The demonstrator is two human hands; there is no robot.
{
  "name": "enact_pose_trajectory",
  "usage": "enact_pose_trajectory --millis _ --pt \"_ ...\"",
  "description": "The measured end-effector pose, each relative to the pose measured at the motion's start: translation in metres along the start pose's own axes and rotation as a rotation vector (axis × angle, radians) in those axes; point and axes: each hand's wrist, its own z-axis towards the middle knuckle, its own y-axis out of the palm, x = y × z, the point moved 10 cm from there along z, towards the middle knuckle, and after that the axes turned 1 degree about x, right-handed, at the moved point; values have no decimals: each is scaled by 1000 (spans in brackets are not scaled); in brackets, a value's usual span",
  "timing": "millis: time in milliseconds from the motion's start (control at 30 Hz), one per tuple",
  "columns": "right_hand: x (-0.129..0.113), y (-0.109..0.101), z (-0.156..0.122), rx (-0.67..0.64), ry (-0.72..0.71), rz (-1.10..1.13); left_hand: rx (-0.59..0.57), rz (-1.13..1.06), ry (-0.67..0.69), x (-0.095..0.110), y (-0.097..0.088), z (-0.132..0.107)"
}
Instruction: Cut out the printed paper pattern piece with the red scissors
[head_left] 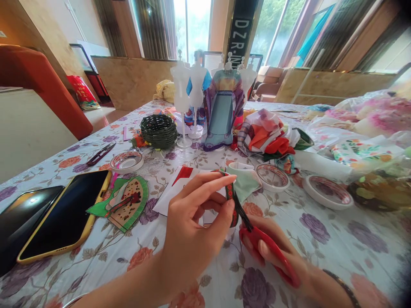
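Between the thumb and fingers of my left hand [195, 214] is a narrow patterned ribbon [229, 191], dark with red and green, hanging in a curve. My right hand [279, 244] grips red-handled scissors [268, 252]. Their dark blades point up and left, close against the ribbon; whether they are cutting it I cannot tell. Behind my left hand lies a white paper [170, 192] with a red patch, partly hidden. A pale green piece of cloth [244, 179] rests just beyond the ribbon.
Phones [66, 214] and cut green fabric [126, 203] lie on the left, with thread snips [101, 155] beyond. Tape rolls [272, 177] sit on both sides. Farther back stand a dark woven basket [159, 130], white mannequins [182, 85], a dressed mannequin [224, 111] and piled cloth [268, 132].
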Motion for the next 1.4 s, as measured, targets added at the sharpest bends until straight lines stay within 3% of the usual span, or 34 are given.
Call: enact_pose_trajectory --millis 300,467,867,1000,1400 --pt "-1 -2 -1 39 62 29 -1 3 -6 0 0 1" --pt "-8 -6 0 70 17 -25 -9 -2 -7 0 1 1" --pt "1 1 0 43 67 132 24 -33 -57 -3 -3 3" --pt "-4 -3 1 78 36 75 18 -49 -53 -3 -2 3" --pt "-9 -3 0 22 -20 -4 23 -32 -65 -3 -2 4"
